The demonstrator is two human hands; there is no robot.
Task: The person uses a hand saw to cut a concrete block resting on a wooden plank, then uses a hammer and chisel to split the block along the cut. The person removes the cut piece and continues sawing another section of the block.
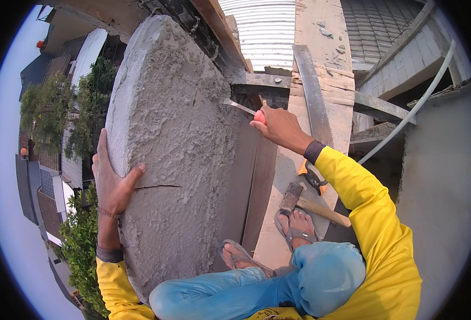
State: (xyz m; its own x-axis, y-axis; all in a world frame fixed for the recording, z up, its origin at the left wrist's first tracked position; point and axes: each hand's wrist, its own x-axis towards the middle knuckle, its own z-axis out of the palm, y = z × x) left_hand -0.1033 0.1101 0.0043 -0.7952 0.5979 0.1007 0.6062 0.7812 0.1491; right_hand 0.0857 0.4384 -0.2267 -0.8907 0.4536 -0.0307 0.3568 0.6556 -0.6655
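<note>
My left hand (114, 181) rests on the outer edge of a rough grey concrete piece (177, 138), thumb on its face near a dark crack, fingers apart. My right hand (278, 128) is closed on a red-handled tool (259, 117) with a thin metal shank (241, 106), its tip at the concrete's inner edge. A large saw (313, 96) with a yellow-and-black handle (313, 176) lies on the plank (329, 64) to the right. A hammer (291, 197) with a wooden handle lies by my right foot.
I crouch on the plank high up, sandalled feet (297, 226) below. A metal beam (379, 104), white pipe (432, 85) and grey wall (438, 160) are right. A timber (219, 32) and corrugated roof (257, 26) are ahead. Rooftops and trees (54, 112) show below at left.
</note>
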